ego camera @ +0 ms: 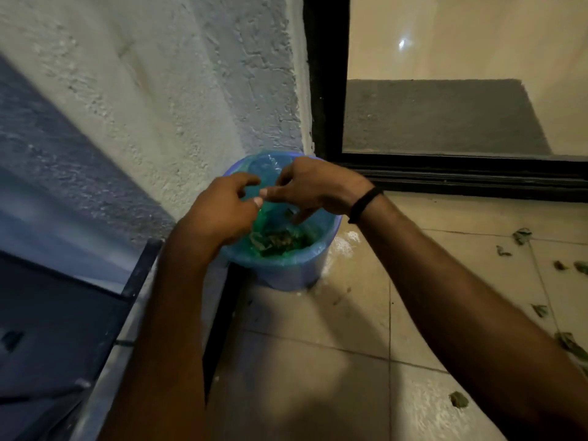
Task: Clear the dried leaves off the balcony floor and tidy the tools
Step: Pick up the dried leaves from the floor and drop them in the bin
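Hands first: my left hand [222, 208] hovers over the round blue plastic bucket [286, 273], lined with a green plastic bag [265, 214]; its fingers are curled, and I cannot tell whether they pinch a scrap; my right hand [315, 186] hangs relaxed, holding nothing; dried brown-green leaves [276, 240] lie inside; I would shake off low within the rim; scattered leaves [521, 236] lie on the beige tiles [350, 313] to my right.

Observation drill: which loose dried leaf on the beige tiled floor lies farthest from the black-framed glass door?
The small crumpled greenish leaf lowest in view, lying alone; the others scatter higher along the right edge.
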Available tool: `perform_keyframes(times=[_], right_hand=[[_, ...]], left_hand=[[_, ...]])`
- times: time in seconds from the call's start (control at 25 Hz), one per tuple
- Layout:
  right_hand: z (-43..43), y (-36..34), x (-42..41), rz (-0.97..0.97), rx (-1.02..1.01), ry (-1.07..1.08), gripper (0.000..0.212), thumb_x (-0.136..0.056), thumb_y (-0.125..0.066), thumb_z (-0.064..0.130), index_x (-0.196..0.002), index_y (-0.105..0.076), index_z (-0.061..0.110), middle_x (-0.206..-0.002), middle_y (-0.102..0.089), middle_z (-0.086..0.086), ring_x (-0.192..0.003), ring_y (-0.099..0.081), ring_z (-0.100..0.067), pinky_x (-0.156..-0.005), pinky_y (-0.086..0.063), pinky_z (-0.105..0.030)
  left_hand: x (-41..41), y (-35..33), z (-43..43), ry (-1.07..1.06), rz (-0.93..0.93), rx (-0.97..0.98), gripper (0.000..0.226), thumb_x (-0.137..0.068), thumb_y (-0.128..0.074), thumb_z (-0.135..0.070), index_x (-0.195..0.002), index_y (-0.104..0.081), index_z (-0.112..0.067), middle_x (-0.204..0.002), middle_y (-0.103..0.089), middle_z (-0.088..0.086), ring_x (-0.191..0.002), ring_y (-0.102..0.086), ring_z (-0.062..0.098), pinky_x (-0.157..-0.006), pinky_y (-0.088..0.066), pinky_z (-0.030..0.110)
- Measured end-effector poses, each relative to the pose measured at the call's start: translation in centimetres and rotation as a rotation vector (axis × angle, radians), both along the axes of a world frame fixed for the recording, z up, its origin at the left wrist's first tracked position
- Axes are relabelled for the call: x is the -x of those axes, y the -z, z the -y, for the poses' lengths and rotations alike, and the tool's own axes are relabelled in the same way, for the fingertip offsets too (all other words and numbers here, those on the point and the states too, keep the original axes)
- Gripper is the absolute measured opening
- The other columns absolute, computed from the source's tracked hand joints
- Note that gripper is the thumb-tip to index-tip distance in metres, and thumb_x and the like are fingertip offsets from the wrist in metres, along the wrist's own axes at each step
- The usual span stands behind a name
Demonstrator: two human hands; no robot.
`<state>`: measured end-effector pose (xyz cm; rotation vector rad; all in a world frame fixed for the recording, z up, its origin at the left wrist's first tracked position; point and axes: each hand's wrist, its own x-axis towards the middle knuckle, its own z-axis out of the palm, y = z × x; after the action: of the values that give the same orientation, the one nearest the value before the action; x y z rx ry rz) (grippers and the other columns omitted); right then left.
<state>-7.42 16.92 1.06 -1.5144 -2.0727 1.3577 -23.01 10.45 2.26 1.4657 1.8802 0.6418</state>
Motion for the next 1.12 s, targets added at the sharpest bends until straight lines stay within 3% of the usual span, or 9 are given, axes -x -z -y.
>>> perform_keyframes(times=[0.08,0.16,0.28,0.4,0.6,0.76,0.84,0.96,1.12], right_hand=[[0.0,-0.5,-0.1,-0.086,-0.098,0.109,0.018,-0.092,-0.068,0.022,-0.092,-0.069,0.005,-0.082,-0.07,-0.007,-0.067,-0.071,-0.018,-0.062,-0.06,-0.026],[-0.1,-0.8,-0.7,-0.279,-0.197,0.316,0.013,-0.089,-0.064,0.014,-0.08,-0.071,0.007,-0.079,-0.073,-0.011,-0.066,-0.073,-0.023,-0.065,-0.063,-0.04],[-1.1,-0.4,-4.0,-0.301,-0.486,0.605,0.024,-0.088,-0.059,0.026,-0.067,-0.068,0.017,-0.068,-0.072,-0.009,-0.061,-0.071,-0.021,-0.067,-0.06,-0.046],[-2.1,3.0,-8.4,-0.267,-0.502,0.819,0.029,-0.088,-0.059,0.035,-0.062,-0.064,0.022,-0.069,-0.071,-0.009,-0.066,-0.07,-0.023,-0.069,-0.058,-0.048],[-0.4,14.4,-16.0,0.035,-0.329,0.884,0.022,-0.093,-0.062,0.028,-0.09,-0.074,0.01,-0.085,-0.071,0.0,-0.082,-0.065,-0.016,-0.079,-0.054,-0.035],[2.4,22.0,-18.2,0.132,-0.133,0.734,0.016,-0.097,-0.053,0.019,-0.1,-0.068,0.024,-0.094,-0.059,0.002,-0.088,-0.054,-0.013,-0.077,-0.041,-0.027],[2.5,23.8,-17.9,0.224,-0.186,0.562,0.022,-0.096,-0.054,0.013,-0.112,-0.068,0.013,-0.107,-0.06,-0.008,-0.098,-0.056,-0.022,-0.084,-0.044,-0.033],[2.6,25.0,-16.9,0.33,-0.321,0.433,0.017,-0.096,-0.053,0.012,-0.102,-0.068,0.008,-0.104,-0.057,-0.012,-0.096,-0.053,-0.028,-0.081,-0.044,-0.032],[3.3,25.6,-19.8,0.284,-0.361,0.706,0.017,-0.098,-0.047,0.01,-0.108,-0.061,0.01,-0.107,-0.057,-0.009,-0.098,-0.053,-0.023,-0.08,-0.044,-0.024]], left_hand=[[0.4,-1.0,0.3,-0.056,0.087,-0.131,0.043,-0.072,-0.061,-0.035,-0.114,-0.07,-0.028,-0.107,-0.067,0.009,-0.095,-0.071,0.032,-0.088,-0.059,0.049],[0.6,-2.2,0.6,-0.094,0.136,-0.263,0.022,-0.082,-0.066,-0.026,-0.102,-0.073,-0.023,-0.089,-0.071,0.007,-0.076,-0.073,0.023,-0.082,-0.062,0.044],[-1.3,-3.8,1.2,-0.044,0.337,-0.439,0.009,-0.094,-0.064,-0.01,-0.097,-0.071,-0.005,-0.079,-0.069,0.011,-0.068,-0.067,0.014,-0.072,-0.061,0.032],[-5.4,-3.7,1.8,0.05,0.492,-0.541,0.011,-0.096,-0.064,-0.012,-0.094,-0.069,-0.003,-0.076,-0.069,0.01,-0.066,-0.065,0.014,-0.067,-0.057,0.029],[-14.9,1.3,3.1,0.197,0.488,-0.297,0.002,-0.09,-0.069,-0.028,-0.091,-0.07,-0.026,-0.076,-0.072,-0.005,-0.072,-0.07,0.01,-0.073,-0.061,0.038],[-19.5,7.1,4.5,0.373,0.201,0.034,0.011,-0.094,-0.065,-0.026,-0.104,-0.068,-0.029,-0.087,-0.068,-0.01,-0.079,-0.063,-0.001,-0.066,-0.049,0.018],[-20.0,10.2,4.7,0.388,0.098,0.143,0.015,-0.096,-0.061,-0.021,-0.107,-0.068,-0.026,-0.093,-0.069,-0.007,-0.079,-0.06,0.001,-0.062,-0.042,0.016],[-19.9,13.7,3.4,0.332,-0.022,0.187,0.019,-0.095,-0.057,-0.017,-0.11,-0.067,-0.023,-0.099,-0.069,-0.004,-0.078,-0.057,0.002,-0.06,-0.038,0.015],[-21.1,17.4,1.1,0.21,0.017,0.114,0.024,-0.098,-0.057,-0.017,-0.12,-0.065,-0.02,-0.1,-0.066,-0.007,-0.078,-0.058,0.0,-0.06,-0.038,0.012]])
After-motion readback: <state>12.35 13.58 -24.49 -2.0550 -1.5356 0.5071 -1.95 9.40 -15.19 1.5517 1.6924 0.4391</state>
